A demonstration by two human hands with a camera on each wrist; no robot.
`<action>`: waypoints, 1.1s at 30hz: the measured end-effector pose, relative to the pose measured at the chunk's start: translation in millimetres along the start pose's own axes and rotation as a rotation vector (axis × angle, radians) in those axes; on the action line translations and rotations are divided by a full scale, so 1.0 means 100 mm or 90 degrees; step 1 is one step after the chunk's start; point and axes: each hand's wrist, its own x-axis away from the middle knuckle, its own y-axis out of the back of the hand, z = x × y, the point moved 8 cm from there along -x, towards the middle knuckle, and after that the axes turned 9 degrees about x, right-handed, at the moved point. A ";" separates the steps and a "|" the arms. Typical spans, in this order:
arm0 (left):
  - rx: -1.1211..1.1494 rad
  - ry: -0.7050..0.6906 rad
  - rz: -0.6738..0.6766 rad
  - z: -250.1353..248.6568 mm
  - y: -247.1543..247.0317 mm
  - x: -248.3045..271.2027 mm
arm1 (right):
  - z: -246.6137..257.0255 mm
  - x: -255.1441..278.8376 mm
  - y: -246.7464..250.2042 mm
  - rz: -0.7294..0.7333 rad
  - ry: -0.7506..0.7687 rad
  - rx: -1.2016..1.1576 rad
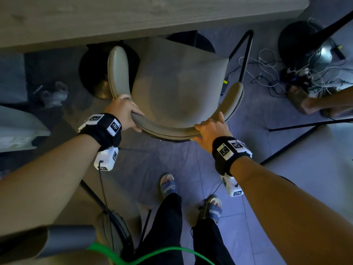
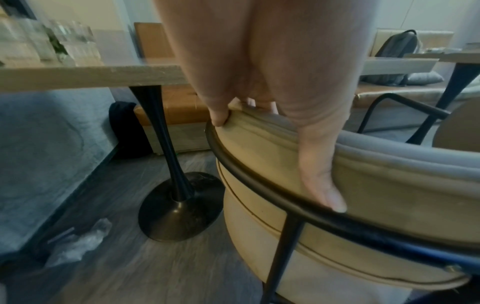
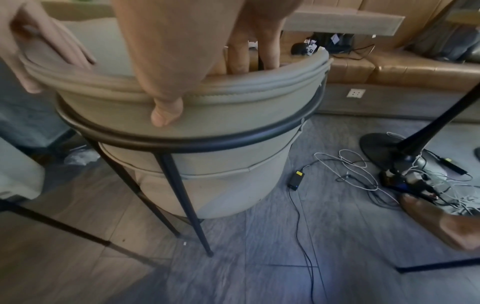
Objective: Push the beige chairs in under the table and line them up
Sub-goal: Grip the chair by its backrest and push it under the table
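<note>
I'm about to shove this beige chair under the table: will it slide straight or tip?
The beige chair probably slides rather than rolls: its thin black legs show no casters. Pushed high at the backrest, where the left hand and right hand grip, it may rock forward. It sits angled, so likely needs twisting.

Cables point(image 1: 271, 73) tangle on the floor to my right; crumpled plastic point(image 1: 54, 94) lies far left.

Grey plank floor point(image 3: 259, 267), tan sofa point(image 3: 389, 67), tangled cables point(image 1: 271, 73)

We wear black wrist straps point(image 1: 104, 129) with white tagged camera blocks point(image 1: 106, 158), black trousers point(image 1: 166, 226) and blue sandals point(image 1: 168, 186).
</note>
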 end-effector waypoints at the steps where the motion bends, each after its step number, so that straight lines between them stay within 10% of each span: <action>1: 0.003 -0.001 -0.010 -0.02 -0.03 0.05 | 0.00 0.04 -0.02 -0.002 0.002 0.005; 8: 0.018 -0.005 -0.051 -0.22 -0.13 0.35 | 0.04 0.10 0.13 0.097 -0.021 -0.061; 13: 0.151 -0.018 -0.174 -0.76 -0.25 1.09 | 0.34 0.64 0.61 -0.053 0.092 -0.118; 33: 0.226 0.394 -0.256 -0.41 -2.13 4.55 | 2.18 2.66 -0.15 0.001 0.305 -0.066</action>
